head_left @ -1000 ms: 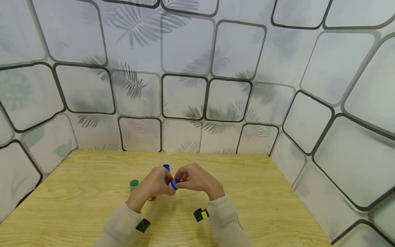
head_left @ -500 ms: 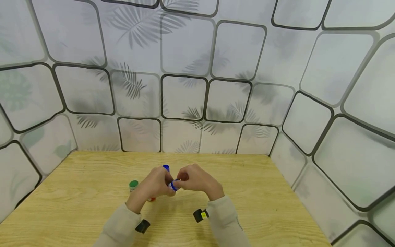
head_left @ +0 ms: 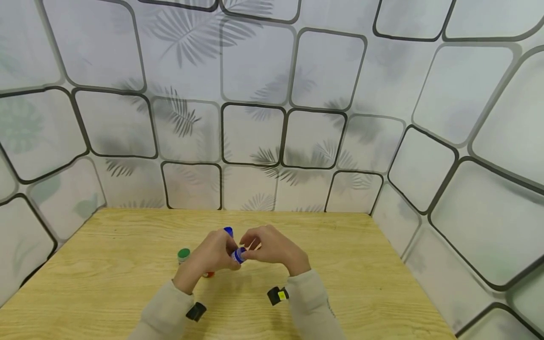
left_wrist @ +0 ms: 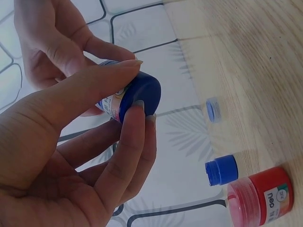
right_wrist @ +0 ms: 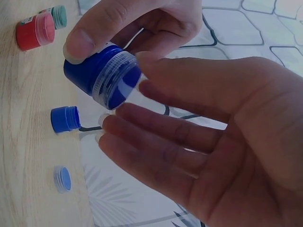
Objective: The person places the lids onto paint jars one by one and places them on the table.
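My left hand [head_left: 214, 252] grips a blue paint jar [left_wrist: 147, 94] by its base, thumb on one side and fingers on the other. The jar is tilted, its clear ribbed lid [right_wrist: 116, 81] turned toward my right hand [head_left: 274, 245]. In the right wrist view the right fingers are spread loosely below the lid, and the thumb tip overlaps its edge. A smaller blue container [right_wrist: 65, 119] stands on the table beyond the hands, its top uncovered. Beside it lies a small clear cap [right_wrist: 62, 178].
A red paint jar [left_wrist: 272, 196] with a clear lid stands by the left forearm, mostly hidden in the head view. Left of it is a jar with a green top [head_left: 184, 253]. The wooden table [head_left: 340, 264] meets a patterned wall covering [head_left: 250, 186] at the back.
My right fingers closed in on the jar's lid half a second ago and have now loosened and spread again. The left hand and jar have stayed nearly in place.
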The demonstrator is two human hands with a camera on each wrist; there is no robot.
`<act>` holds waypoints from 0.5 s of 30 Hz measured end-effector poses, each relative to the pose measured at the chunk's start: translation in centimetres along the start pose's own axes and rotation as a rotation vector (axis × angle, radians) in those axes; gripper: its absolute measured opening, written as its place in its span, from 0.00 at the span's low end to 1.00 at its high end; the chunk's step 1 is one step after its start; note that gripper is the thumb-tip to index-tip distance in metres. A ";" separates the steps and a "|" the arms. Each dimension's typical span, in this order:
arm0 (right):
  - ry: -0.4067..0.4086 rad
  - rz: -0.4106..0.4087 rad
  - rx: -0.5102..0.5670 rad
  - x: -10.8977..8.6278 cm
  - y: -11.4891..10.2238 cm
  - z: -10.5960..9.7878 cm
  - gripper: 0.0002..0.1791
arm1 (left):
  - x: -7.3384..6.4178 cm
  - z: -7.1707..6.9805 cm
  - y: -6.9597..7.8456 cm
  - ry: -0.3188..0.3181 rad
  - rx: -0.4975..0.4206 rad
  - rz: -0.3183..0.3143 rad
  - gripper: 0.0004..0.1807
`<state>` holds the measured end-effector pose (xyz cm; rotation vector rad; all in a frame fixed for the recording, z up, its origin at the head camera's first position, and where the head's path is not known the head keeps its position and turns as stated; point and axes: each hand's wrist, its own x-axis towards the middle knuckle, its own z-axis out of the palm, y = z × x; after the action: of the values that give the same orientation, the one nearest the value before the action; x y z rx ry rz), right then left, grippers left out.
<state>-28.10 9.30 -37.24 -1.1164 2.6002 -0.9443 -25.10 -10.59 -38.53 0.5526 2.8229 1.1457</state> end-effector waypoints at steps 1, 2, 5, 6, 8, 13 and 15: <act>-0.006 0.000 0.007 0.0 0.0 0.0 0.11 | 0.0 0.0 0.0 0.002 0.001 0.002 0.08; -0.012 -0.001 0.015 0.0 0.0 0.0 0.11 | 0.0 0.0 0.0 0.003 0.002 0.003 0.07; -0.025 0.000 0.037 0.0 0.0 0.1 0.12 | -0.1 0.0 -0.1 0.005 0.005 0.008 0.07; -0.026 0.000 0.038 0.0 0.0 0.1 0.12 | -0.1 0.0 -0.1 0.005 0.006 0.011 0.07; -0.025 -0.008 0.033 0.1 0.0 0.2 0.12 | -0.1 0.0 -0.1 0.006 0.006 0.013 0.06; -0.012 -0.025 0.010 0.1 0.0 0.3 0.10 | 0.0 0.1 -0.1 0.002 0.002 0.007 0.07; -0.008 -0.023 0.000 0.1 0.1 0.3 0.09 | 0.0 0.1 -0.1 0.000 0.003 0.009 0.07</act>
<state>-28.10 9.07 -37.53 -1.1504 2.5864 -0.9425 -25.08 -10.60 -38.65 0.5656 2.8254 1.1440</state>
